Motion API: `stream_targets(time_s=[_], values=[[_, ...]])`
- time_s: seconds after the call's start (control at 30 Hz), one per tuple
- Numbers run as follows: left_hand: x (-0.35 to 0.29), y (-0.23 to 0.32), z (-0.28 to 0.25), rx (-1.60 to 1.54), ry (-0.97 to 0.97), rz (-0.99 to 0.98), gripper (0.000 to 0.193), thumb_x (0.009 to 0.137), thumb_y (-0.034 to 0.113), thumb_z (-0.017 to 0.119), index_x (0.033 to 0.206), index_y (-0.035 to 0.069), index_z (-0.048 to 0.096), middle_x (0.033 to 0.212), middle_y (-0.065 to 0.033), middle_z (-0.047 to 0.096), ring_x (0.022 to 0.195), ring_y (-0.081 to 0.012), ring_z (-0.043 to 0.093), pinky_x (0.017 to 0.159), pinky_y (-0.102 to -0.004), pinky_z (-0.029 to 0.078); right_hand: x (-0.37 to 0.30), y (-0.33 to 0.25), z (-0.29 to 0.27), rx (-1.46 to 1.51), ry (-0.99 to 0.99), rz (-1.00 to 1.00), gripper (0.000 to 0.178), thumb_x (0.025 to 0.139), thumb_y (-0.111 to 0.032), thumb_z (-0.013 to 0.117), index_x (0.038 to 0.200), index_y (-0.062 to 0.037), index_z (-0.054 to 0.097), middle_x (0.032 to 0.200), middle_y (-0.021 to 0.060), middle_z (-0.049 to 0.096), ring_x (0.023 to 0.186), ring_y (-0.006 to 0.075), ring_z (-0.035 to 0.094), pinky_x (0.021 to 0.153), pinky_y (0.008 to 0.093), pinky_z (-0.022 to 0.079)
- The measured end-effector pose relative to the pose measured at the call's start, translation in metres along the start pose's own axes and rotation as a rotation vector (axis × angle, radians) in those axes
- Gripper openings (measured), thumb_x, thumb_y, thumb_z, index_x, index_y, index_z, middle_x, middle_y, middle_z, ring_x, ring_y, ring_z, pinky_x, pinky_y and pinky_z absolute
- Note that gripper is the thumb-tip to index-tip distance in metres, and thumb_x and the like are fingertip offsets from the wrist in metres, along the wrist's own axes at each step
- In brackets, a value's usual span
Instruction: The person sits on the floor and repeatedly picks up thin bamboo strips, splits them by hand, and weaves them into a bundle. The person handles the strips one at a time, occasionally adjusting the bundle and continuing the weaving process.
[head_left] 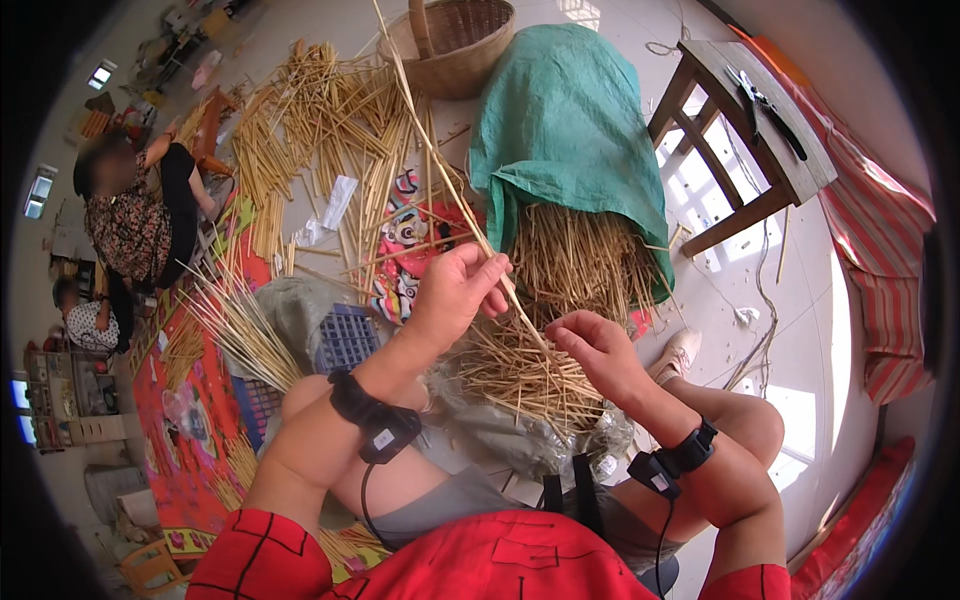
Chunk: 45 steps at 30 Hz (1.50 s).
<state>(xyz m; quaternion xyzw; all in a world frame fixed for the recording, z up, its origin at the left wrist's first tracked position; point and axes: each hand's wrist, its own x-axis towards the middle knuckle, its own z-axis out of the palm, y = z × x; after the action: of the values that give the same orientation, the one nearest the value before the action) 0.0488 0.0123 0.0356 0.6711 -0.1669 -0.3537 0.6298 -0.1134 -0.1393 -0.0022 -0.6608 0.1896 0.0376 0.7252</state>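
Note:
My left hand (458, 292) is closed round a long, pale straw stalk (428, 142), which slants from the top of the view down between my hands. Close to the stalk's lower end, my right hand (598, 352) has its thumb and fingers pinched together. Whatever those fingers hold is too small to make out. Below both hands lies a heap of brown straw stalks (525, 385), partly on clear plastic wrap. More straw (580, 255) spills from the mouth of a green woven sack (570, 110) just beyond.
A wicker basket (462, 70) stands behind the sack. To the right is a wooden stool (790, 120) with pliers (765, 110) on it. Piles of cut stalks (320, 110) and a blue plastic crate (345, 338) lie left. Two people (125, 220) sit at far left.

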Motion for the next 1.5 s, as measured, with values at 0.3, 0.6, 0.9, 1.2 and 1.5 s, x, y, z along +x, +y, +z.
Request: stream_targets(time_s=[0.3, 0.6, 0.9, 1.2, 1.5], values=[[-0.002, -0.001, 0.008, 0.049, 0.062, -0.016, 0.021, 0.092, 0.021, 0.061, 0.084, 0.002, 0.059, 0.068, -0.0024, 0.061, 0.052, -0.0071, 0.057, 0.046, -0.0198, 0.044, -0.007, -0.018, 0.011, -0.380, -0.003, -0.114, 0.014, 0.087, -0.011, 0.067, 0.093, 0.0007, 0.062, 0.076, -0.0003, 0.061, 0.067, 0.0041, 0.053, 0.060, 0.0215, 0.045], [0.003, -0.006, 0.010, 0.090, 0.107, 0.000, 0.025, 0.093, 0.024, 0.060, 0.080, 0.003, 0.057, 0.065, -0.0026, 0.061, 0.051, -0.0081, 0.058, 0.044, -0.0202, 0.044, -0.002, 0.003, 0.012, 0.029, 0.028, -0.066, 0.013, 0.090, -0.010, 0.061, 0.088, 0.0026, 0.060, 0.067, 0.0007, 0.058, 0.058, 0.0060, 0.050, 0.053, 0.0223, 0.041], [0.017, -0.019, -0.004, 0.034, 0.263, -0.075, 0.025, 0.095, 0.024, 0.056, 0.082, 0.002, 0.057, 0.065, -0.0032, 0.060, 0.050, -0.0088, 0.058, 0.044, -0.0208, 0.044, -0.001, 0.001, 0.012, -0.282, 0.245, -0.169, 0.013, 0.092, -0.009, 0.055, 0.086, 0.0019, 0.051, 0.067, 0.0134, 0.061, 0.057, 0.0210, 0.059, 0.057, 0.0324, 0.047], [0.034, -0.016, -0.049, -0.026, 0.442, 0.022, 0.025, 0.094, 0.023, 0.057, 0.080, 0.003, 0.056, 0.065, -0.0023, 0.059, 0.048, -0.0068, 0.053, 0.042, -0.0196, 0.040, -0.007, 0.006, -0.010, -0.717, -0.086, -0.047, 0.024, 0.080, -0.021, 0.067, 0.095, -0.0015, 0.066, 0.085, 0.0177, 0.066, 0.073, 0.0329, 0.064, 0.065, 0.0374, 0.050], [0.017, -0.005, -0.011, 0.017, 0.241, -0.033, 0.025, 0.093, 0.025, 0.059, 0.078, 0.005, 0.055, 0.063, -0.0008, 0.058, 0.049, -0.0062, 0.053, 0.043, -0.0194, 0.039, 0.005, 0.004, 0.003, -0.276, -0.029, -0.074, 0.022, 0.086, -0.018, 0.064, 0.096, 0.0018, 0.066, 0.077, 0.0087, 0.066, 0.068, 0.0120, 0.059, 0.063, 0.0288, 0.048]])
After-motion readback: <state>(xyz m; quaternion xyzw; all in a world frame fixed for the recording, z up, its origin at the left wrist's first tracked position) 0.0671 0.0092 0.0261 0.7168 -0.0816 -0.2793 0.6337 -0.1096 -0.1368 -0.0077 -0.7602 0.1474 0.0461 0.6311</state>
